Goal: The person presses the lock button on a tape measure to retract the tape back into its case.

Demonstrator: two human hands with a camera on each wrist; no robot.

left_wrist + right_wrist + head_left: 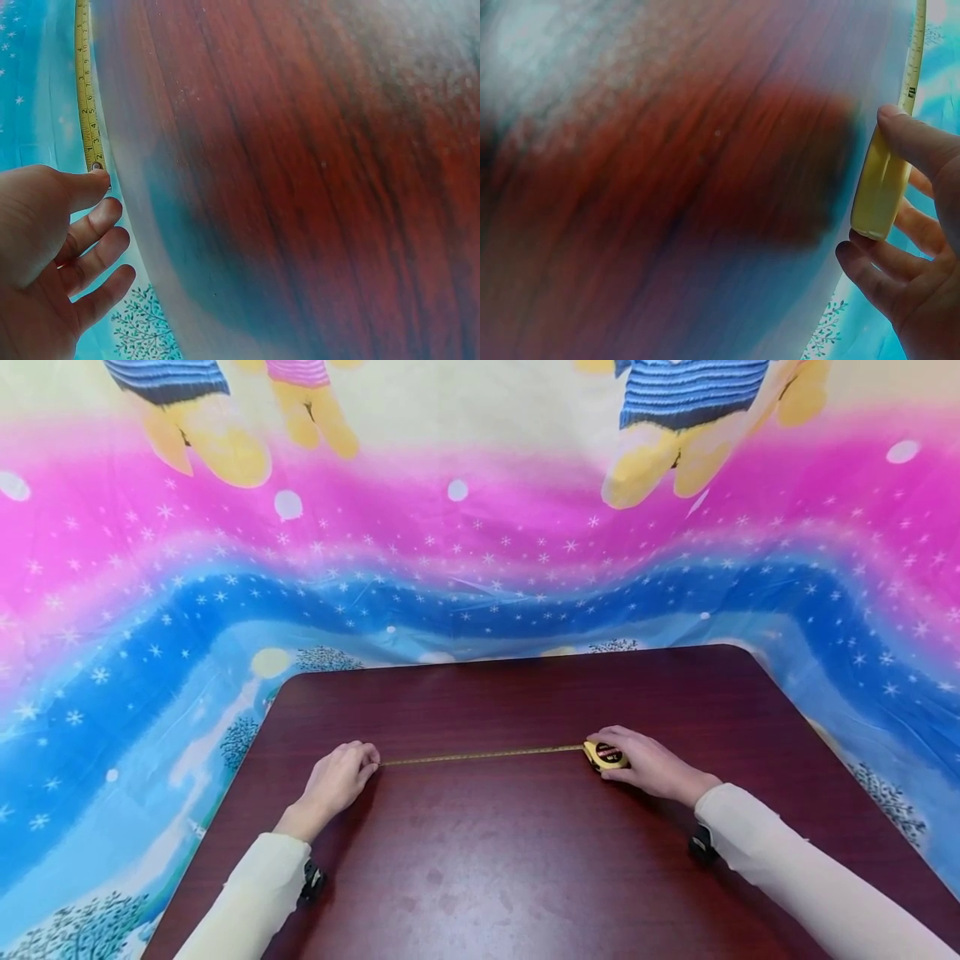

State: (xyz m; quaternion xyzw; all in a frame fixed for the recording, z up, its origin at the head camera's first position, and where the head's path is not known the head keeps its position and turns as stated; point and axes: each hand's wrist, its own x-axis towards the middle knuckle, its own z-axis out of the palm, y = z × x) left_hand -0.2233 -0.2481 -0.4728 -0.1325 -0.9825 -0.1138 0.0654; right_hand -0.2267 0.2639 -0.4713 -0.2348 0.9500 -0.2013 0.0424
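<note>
A yellow and black tape measure (606,755) sits in my right hand (647,763), with thumb and fingers gripping the sides of its case. Its thin yellow blade (480,755) is drawn out in a nearly straight line leftward above the table. At the blade's free end my left hand (341,777) pinches the tip between thumb and fingers. In the left wrist view the thumb (91,187) covers the end of the marked blade (85,90). The right wrist view shows the yellow case (881,191) edge-on, the blade leaving its top.
A dark red-brown wooden table (480,860) with rounded far corners lies under both hands. Behind and around it hangs a printed cloth (465,535) with snowflakes and cartoon figures. Each sleeved wrist carries a small black device (702,845).
</note>
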